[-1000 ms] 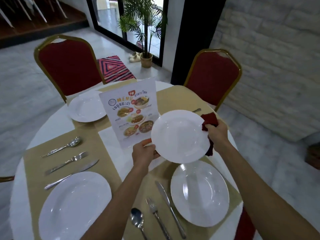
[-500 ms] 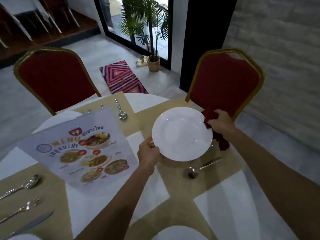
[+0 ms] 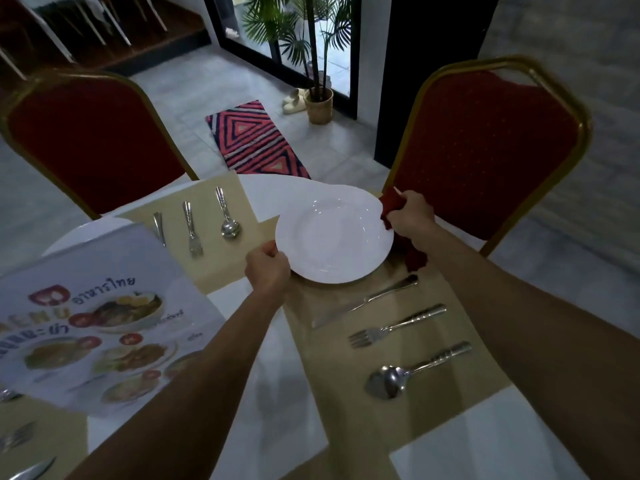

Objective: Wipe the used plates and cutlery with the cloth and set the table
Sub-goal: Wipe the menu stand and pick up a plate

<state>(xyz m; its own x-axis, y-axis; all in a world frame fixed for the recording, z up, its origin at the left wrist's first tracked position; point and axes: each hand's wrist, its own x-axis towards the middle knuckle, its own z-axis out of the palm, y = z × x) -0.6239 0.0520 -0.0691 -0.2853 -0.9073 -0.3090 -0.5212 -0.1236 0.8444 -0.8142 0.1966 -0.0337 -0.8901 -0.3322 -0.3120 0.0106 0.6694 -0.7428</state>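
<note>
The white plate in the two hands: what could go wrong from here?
The white plate is held only at its rim: left hand on one edge, right hand on the other through the red cloth, so that grip may slip. The knife lies just beside the plate's near edge; the plate might land on it when lowered. The cloth's hanging end could get trapped underneath.
</note>
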